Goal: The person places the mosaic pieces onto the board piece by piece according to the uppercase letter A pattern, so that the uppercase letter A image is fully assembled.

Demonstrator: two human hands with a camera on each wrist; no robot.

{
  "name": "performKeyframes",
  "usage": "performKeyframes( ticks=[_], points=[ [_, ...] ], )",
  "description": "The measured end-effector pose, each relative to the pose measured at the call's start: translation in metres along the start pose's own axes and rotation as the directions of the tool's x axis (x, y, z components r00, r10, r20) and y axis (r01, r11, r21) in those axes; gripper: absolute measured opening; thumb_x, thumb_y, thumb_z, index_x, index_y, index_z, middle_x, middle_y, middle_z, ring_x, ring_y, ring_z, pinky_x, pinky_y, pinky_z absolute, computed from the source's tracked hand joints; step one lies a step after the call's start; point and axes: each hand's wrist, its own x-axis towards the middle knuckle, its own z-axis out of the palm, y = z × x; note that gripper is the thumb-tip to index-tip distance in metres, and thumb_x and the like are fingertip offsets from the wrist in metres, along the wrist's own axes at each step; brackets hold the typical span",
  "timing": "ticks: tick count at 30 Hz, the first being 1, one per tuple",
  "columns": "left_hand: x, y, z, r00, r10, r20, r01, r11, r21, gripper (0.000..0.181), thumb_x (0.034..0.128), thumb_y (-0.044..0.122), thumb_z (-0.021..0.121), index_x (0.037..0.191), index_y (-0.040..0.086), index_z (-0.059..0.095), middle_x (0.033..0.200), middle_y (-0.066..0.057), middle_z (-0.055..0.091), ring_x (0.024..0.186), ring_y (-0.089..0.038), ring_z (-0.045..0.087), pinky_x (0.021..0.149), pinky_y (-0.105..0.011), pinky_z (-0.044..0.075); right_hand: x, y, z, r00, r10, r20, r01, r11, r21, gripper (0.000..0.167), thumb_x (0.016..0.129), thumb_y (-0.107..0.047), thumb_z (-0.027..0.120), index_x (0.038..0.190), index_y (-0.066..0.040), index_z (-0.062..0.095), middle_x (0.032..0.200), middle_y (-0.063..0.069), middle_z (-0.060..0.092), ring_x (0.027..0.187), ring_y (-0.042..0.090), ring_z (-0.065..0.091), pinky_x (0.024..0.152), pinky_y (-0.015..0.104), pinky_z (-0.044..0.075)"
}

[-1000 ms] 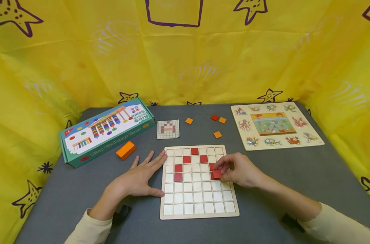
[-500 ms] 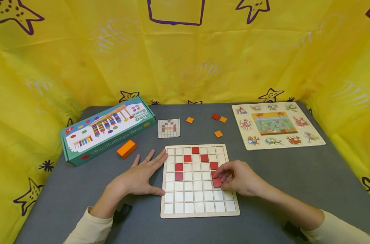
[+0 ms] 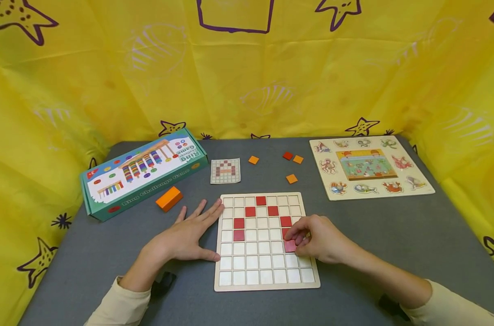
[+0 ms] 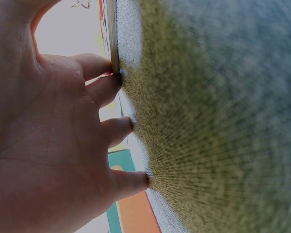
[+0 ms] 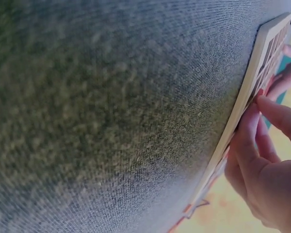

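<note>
Your left hand [image 3: 187,237], fingers spread wide, rests against the pale wooden grid board [image 3: 267,287] at lower centre, probably steadying it. Right of lower centre, your right hand [image 3: 322,240] pinches a flat red square tile [image 3: 290,246], likely for precise alignment over a cell. Seven other red tiles [image 3: 250,211] occupy cells; the green cardboard box [image 3: 149,195], upper left, hides any contents.

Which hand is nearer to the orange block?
Left. The left hand rests near the orange block, touching the board; the right hand is farther away, over the board's right side.
</note>
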Motion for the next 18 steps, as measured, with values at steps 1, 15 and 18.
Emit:
performKeyframes(
  ticks=[1, 15, 18],
  points=[
    [0.0000, 0.0000, 0.0000, 1.000, -0.001, 0.001, 0.001, 1.000, 0.000, 0.123, 0.0788, 0.064, 0.083, 0.169, 0.021, 0.012, 0.177, 0.001, 0.002, 0.162, -0.042, 0.000, 0.118, -0.079, -0.004, -0.0001, -0.0002, 0.0002, 1.000, -0.001, -0.002, 0.001, 1.000, -0.003, 0.027, 0.071, 0.005, 0.080, 0.091, -0.013, 0.080, 0.083, -0.006, 0.073, 0.073, 0.009, 0.065, 0.065, 0.020, 0.055],
    [0.0006, 0.0003, -0.0005, 1.000, -0.004, 0.003, 0.004, 1.000, -0.004, 0.123, 0.0786, 0.063, 0.083, 0.169, 0.021, 0.012, 0.177, 0.001, 0.003, 0.162, -0.042, 0.000, 0.118, -0.079, -0.005, -0.0010, 0.0003, 0.0023, 1.000, -0.010, -0.017, 0.011, 1.000, 0.005, 0.027, 0.071, 0.006, 0.080, 0.091, -0.012, 0.080, 0.083, -0.006, 0.072, 0.074, 0.009, 0.065, 0.066, 0.020, 0.055],
    [0.0004, 0.0006, -0.0005, 1.000, -0.006, 0.006, 0.006, 1.000, -0.004, 0.123, 0.0785, 0.063, 0.083, 0.169, 0.021, 0.012, 0.177, 0.001, 0.003, 0.162, -0.043, 0.000, 0.118, -0.079, -0.005, -0.0007, 0.0002, 0.0018, 1.000, -0.010, -0.013, 0.010, 1.000, 0.004, 0.027, 0.071, 0.005, 0.081, 0.091, -0.012, 0.080, 0.083, -0.005, 0.073, 0.074, 0.010, 0.066, 0.067, 0.020, 0.055]
  ],
)
